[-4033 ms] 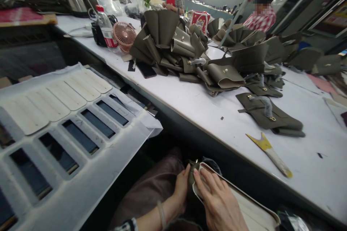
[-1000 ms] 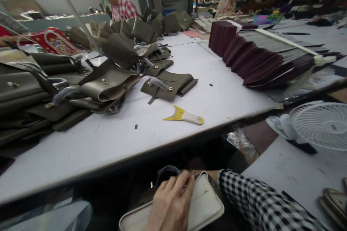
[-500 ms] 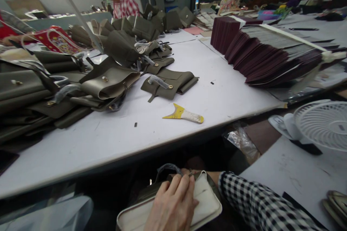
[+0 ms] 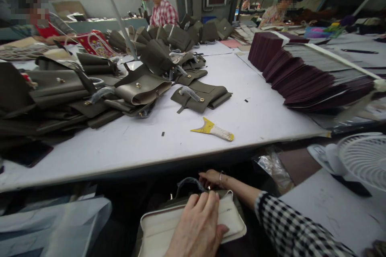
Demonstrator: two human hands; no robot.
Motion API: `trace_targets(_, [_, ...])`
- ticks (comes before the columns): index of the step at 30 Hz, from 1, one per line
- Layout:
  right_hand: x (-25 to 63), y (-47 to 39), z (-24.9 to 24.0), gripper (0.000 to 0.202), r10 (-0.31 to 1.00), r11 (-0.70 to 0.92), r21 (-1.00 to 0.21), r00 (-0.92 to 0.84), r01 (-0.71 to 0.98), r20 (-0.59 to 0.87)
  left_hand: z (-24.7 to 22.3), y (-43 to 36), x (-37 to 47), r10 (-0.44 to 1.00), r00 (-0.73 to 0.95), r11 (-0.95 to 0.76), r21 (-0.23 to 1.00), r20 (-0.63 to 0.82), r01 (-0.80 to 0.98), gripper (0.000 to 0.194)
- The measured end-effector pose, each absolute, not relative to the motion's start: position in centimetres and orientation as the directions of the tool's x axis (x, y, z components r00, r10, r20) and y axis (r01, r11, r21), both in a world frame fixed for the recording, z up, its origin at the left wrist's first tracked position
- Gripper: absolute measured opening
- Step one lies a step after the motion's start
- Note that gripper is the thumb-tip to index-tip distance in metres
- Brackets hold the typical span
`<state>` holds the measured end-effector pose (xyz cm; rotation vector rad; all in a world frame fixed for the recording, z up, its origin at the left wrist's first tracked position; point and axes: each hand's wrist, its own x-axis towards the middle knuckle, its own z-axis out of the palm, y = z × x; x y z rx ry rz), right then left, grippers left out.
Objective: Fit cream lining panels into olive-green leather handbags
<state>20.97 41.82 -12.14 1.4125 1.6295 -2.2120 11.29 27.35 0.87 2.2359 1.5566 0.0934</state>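
With the held bag [image 4: 157, 229] as the centre of the clock and 12 straight ahead, the left hand [image 4: 196, 225] grips it, its fingers bent over the bag's far rim and its thumb against the pale panel. The right hand [image 4: 211, 178] is loosely curled beyond that rim, at about 12 to 1, beside a metal fitting [image 4: 209, 188]; whether it pinches anything cannot be told. A plastic-wrapped handle [image 4: 189, 180] arches just left of it. The bag sits below the tabletop [image 4: 120, 152], a dark gap between it and the front edge. Near that edge, between 12 and 1, lies a yellow-and-white forked tool [image 4: 212, 129], a narrow bare strip in front of it. Behind it is a folded olive piece [image 4: 199, 96]; olive pieces [image 4: 60, 92] are heaped at 10 to 11. Open white surface runs between the folded piece and the burgundy stack [image 4: 301, 76], between 1 and 2. A white fan [image 4: 364, 160] stands between 2 and 3, and a translucent sheet [image 4: 54, 225] lies at 9.
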Motion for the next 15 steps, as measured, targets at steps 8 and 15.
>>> trace_targets(8, [26.0, 43.8, -3.8, 0.048, 0.215, -0.109, -0.868, -0.841, 0.485, -0.497, 2.3, 26.1, 11.1, 0.949, 0.297, -0.217, 0.461, -0.108, 0.861, 0.042])
trace_targets(15, [26.7, 41.8, -0.9, 0.045, 0.219, 0.176, -0.849, -0.861, 0.498, -0.459, 1.8, 24.9, 11.1, 0.956, 0.288, -0.236, 0.462, -0.046, 0.855, 0.041])
